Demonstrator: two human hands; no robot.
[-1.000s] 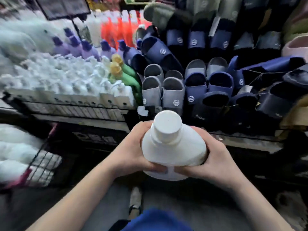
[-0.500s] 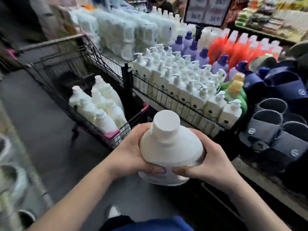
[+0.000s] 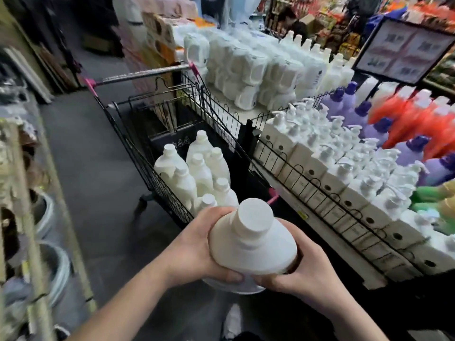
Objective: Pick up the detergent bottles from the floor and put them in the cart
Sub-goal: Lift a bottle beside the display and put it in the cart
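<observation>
Both hands grasp one white detergent bottle point(image 3: 253, 244) in front of the body: the left hand point(image 3: 194, 244) wraps its left shoulder and the right hand point(image 3: 312, 274) cups its lower right side, thumbs meeting under the front. Its long axis points up at the camera, the wide white cap point(image 3: 253, 217) nearest and leaning slightly left, the base hidden below. A pale shoe point(image 3: 232, 318) shows on the grey floor point(image 3: 93, 173) beneath. The coming move turns on the cart point(image 3: 128, 146), which lies ahead and to the left with its near pink corner point(image 3: 272, 198) just beyond the cap, so the left hand is the nearer one. The basket runs away from the person toward its handle point(image 3: 145, 75). White bottles point(image 3: 199, 171) of the same kind fill its near end, caps toward the camera, touching one another; the dark far part looks free, so the bottle probably has to travel forward and left over them. To the right, beside the cart, a wire-fronted shelf point(image 3: 307, 178) carries boxed pump bottles point(image 3: 344, 153), then purple bottles point(image 3: 354, 112) and orange bottles point(image 3: 418, 114); white jugs point(image 3: 253, 70) stand further back. No label shows on the held bottle, and the print on the sign board point(image 3: 403, 49) and boxes is too blurred to read.
</observation>
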